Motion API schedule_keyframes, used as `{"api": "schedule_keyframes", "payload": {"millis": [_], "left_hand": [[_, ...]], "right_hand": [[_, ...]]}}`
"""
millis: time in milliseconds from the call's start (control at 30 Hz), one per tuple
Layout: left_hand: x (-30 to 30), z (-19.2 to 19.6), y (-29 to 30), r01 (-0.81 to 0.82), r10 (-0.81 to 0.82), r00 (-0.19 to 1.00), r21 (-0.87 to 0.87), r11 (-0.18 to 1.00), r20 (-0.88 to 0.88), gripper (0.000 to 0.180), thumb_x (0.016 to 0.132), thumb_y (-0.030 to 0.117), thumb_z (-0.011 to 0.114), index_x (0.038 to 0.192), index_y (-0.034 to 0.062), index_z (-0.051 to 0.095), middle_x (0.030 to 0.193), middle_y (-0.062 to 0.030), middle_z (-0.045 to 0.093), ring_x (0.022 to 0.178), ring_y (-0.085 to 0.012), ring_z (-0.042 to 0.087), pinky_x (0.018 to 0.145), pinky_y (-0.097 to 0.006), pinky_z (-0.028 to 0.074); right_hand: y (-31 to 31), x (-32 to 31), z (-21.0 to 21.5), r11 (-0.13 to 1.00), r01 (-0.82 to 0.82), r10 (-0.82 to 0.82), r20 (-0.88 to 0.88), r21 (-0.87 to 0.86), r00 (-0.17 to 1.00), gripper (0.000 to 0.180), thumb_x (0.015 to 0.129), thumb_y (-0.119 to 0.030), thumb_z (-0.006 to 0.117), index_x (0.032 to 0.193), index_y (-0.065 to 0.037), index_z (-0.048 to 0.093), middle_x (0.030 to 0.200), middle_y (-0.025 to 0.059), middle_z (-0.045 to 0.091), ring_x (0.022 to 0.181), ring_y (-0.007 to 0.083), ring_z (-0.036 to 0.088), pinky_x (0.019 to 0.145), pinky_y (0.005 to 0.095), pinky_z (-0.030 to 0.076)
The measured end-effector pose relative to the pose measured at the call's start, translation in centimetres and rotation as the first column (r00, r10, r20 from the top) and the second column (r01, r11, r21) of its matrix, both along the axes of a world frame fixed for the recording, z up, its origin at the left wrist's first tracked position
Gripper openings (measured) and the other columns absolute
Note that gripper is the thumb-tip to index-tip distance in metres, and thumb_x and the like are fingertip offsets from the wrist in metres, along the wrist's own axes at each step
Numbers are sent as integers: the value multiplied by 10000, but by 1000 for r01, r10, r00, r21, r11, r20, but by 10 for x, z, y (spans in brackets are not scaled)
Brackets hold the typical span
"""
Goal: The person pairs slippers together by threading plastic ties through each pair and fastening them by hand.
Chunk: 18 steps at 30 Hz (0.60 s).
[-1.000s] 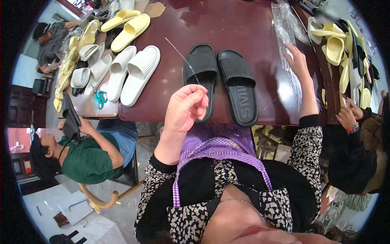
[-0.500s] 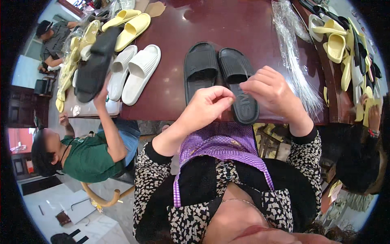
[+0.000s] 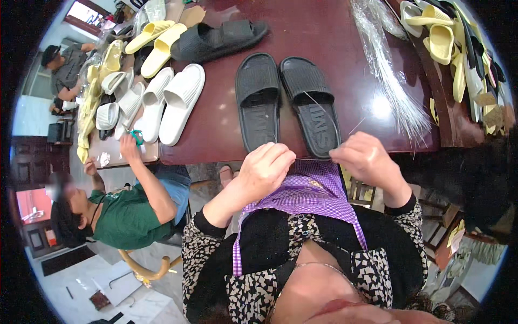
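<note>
Two black slide sandals lie side by side before me on the dark red table, the left slide (image 3: 258, 81) and the right slide (image 3: 305, 81), toes pointing away. A thin clear strand (image 3: 324, 103) runs from the right slide's strap down toward my right hand (image 3: 369, 162), whose fingers are pinched on it by that slide's heel. My left hand (image 3: 264, 166) is closed at the left slide's heel. A fine line rises from its fingers, apparently also strand; its full course is too thin to follow.
A bundle of clear strands (image 3: 391, 92) lies at the right. White slides (image 3: 184, 102), yellow slides (image 3: 163, 50) and a single black slide (image 3: 218, 42) lie at the left and back. A co-worker in a green shirt (image 3: 137, 210) sits left, a hand near teal-handled scissors (image 3: 137, 137).
Both my hands have moved down to the slides' heels, and a strand now shows across the right slide. The co-worker's black slide has been laid down at the back.
</note>
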State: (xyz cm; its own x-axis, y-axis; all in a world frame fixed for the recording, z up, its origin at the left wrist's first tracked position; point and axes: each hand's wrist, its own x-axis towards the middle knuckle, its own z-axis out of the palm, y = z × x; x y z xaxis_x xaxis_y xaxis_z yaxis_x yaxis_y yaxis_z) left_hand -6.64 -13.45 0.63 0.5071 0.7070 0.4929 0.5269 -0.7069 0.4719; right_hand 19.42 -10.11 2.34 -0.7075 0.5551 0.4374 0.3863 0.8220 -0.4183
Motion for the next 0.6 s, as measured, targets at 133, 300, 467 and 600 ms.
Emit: {"api": "schedule_keyframes", "payload": {"millis": [133,300,467,600], "left_hand": [[-2,-26,8,14,-15,1000,-44,999,-21,147,715,-13,660,844,5,594,827,-121,587,736,-286,594,645,-358,500],[-6,-32,19,31,-38,997,-97,995,-73,118,726,1,643,830,13,590,830,-110,584,760,-277,595,670,-355,497],[-13,-40,22,68,-76,995,-114,991,-65,107,724,1,633,818,15,584,817,-110,577,750,-282,588,670,-360,494],[-18,-49,29,50,-60,996,-123,991,-73,97,725,7,626,810,17,579,801,-112,571,739,-291,580,661,-367,488]], "right_hand": [[-10,-8,-34,998,55,-54,24,-37,998,139,658,-49,701,772,-55,622,657,58,592,618,238,582,584,358,450],[-18,-17,-48,996,71,-67,81,-44,994,116,672,-59,682,770,-54,619,634,68,575,608,248,581,581,372,454],[-29,-24,-59,992,96,-88,96,-81,991,109,676,-58,660,775,-47,615,632,70,568,600,250,575,587,374,457],[-20,-36,-62,986,162,-157,102,-47,982,71,684,-62,626,748,-53,596,635,73,560,616,251,579,603,372,460]]}}
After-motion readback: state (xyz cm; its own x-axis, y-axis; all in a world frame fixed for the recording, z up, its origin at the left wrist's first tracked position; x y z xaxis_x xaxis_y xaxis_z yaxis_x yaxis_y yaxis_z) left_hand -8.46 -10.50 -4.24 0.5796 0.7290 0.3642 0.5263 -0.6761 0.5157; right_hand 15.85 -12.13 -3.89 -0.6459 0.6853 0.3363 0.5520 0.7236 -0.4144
